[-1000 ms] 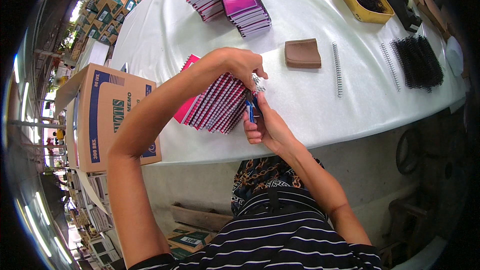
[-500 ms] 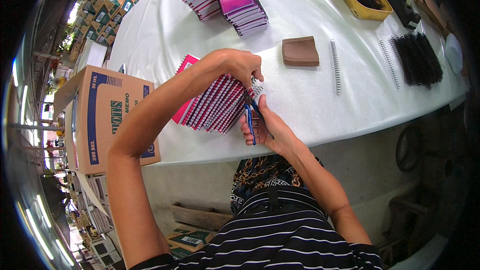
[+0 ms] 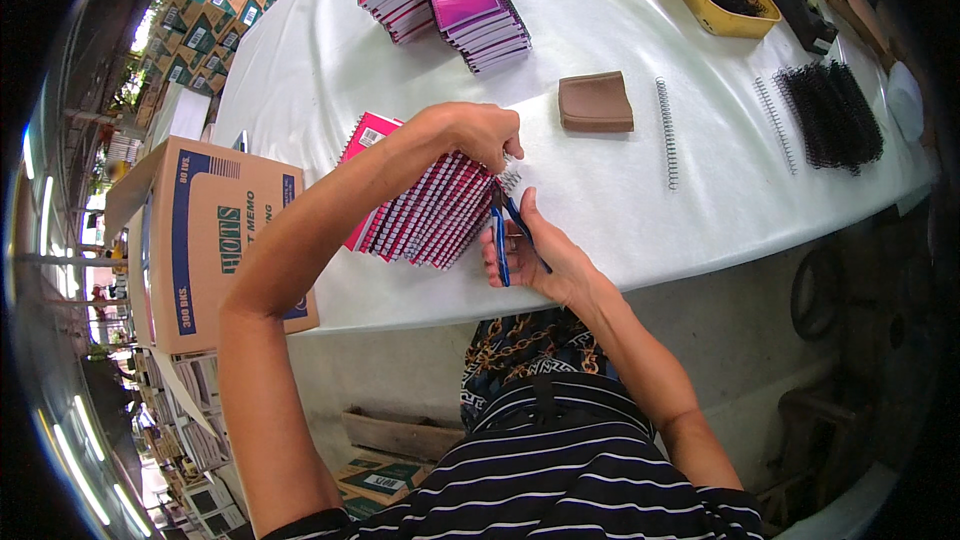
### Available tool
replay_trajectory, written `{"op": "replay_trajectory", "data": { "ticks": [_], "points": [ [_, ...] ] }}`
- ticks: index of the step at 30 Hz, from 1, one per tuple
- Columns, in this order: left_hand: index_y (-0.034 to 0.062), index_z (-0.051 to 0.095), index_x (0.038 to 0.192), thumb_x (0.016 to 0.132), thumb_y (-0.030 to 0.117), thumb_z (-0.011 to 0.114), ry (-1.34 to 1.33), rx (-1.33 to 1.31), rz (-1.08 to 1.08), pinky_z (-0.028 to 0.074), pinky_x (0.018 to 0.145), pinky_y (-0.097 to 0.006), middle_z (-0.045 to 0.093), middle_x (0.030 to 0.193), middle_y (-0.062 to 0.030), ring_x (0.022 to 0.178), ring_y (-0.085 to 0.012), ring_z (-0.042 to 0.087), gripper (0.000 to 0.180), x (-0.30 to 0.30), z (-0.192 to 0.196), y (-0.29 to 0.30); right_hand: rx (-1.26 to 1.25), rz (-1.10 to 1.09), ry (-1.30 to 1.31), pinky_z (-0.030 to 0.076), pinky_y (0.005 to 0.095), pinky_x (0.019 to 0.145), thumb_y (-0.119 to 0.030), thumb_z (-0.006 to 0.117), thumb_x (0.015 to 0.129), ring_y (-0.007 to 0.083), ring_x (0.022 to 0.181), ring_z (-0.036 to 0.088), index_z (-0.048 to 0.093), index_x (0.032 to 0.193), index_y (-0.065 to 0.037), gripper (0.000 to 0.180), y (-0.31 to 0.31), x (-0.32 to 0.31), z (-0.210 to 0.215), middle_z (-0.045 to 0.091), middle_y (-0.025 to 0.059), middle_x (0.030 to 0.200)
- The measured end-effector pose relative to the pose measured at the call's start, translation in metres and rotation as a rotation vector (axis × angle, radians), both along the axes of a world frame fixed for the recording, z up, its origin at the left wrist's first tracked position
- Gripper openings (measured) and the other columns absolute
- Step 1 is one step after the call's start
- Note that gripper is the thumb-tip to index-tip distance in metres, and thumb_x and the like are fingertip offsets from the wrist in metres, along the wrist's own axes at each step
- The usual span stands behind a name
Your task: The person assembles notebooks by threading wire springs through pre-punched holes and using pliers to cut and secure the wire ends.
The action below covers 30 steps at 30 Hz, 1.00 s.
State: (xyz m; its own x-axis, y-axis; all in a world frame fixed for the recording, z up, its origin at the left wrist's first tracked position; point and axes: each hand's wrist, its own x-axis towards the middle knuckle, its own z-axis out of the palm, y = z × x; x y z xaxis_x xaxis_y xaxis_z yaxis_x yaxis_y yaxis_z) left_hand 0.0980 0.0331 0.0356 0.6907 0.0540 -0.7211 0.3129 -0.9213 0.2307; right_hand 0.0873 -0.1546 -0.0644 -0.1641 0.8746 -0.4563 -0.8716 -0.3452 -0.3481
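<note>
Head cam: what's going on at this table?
A person's left hand presses on a fanned row of pink spiral notebooks near the white table's front edge. The right hand holds blue-handled pliers at the wire spiral at the row's end. Loose wire coils and more notebook stacks lie further back.

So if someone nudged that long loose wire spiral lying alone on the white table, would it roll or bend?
The wire spiral is a thin round coil lying flat on the table, so it would probably roll sideways. Being open wire, it is likely light and springy, flexing if lifted by one end.
</note>
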Motion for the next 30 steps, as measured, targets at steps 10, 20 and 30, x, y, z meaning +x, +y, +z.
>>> {"op": "replay_trajectory", "data": {
  "ticks": [10, 20, 30],
  "points": [
    [0.0001, 0.067, 0.116, 0.069, 0.006, 0.069, -0.147, 0.115, -0.068, 0.054, 0.080, -0.037, 0.069, 0.106, -0.0225, 0.093, -0.0334, 0.069, 0.048, -0.006, -0.019, -0.010, 0.175, 0.068, 0.214, 0.043, 0.0324, 0.057, -0.072, 0.028, 0.092, 0.0168, 0.062, 0.046, 0.057, 0.088, -0.003, 0.075, 0.000, 0.010, -0.031, 0.051, 0.0033, 0.069],
    [0.0010, 0.068, 0.115, 0.067, 0.001, 0.064, -0.185, 0.059, -0.007, 0.054, 0.081, -0.040, 0.068, 0.103, -0.0245, 0.093, -0.0361, 0.068, 0.049, -0.011, -0.021, -0.004, 0.010, -0.010, 0.158, 0.038, 0.0296, 0.053, -0.072, 0.030, 0.092, 0.0148, 0.056, 0.042, 0.055, 0.087, -0.003, 0.074, 0.005, 0.007, -0.008, 0.047, 0.0026, 0.067],
    [0.0043, 0.069, 0.114, 0.068, -0.005, 0.057, -0.278, 0.130, -0.113, 0.051, 0.084, -0.044, 0.068, 0.099, -0.0234, 0.096, -0.0383, 0.065, 0.049, -0.023, -0.030, -0.016, -0.191, -0.038, 0.035, 0.043, 0.0318, 0.057, -0.073, 0.031, 0.091, 0.0188, 0.060, 0.047, 0.057, 0.090, -0.002, 0.076, -0.011, -0.008, 0.007, 0.052, 0.0052, 0.071]
  ]
}}
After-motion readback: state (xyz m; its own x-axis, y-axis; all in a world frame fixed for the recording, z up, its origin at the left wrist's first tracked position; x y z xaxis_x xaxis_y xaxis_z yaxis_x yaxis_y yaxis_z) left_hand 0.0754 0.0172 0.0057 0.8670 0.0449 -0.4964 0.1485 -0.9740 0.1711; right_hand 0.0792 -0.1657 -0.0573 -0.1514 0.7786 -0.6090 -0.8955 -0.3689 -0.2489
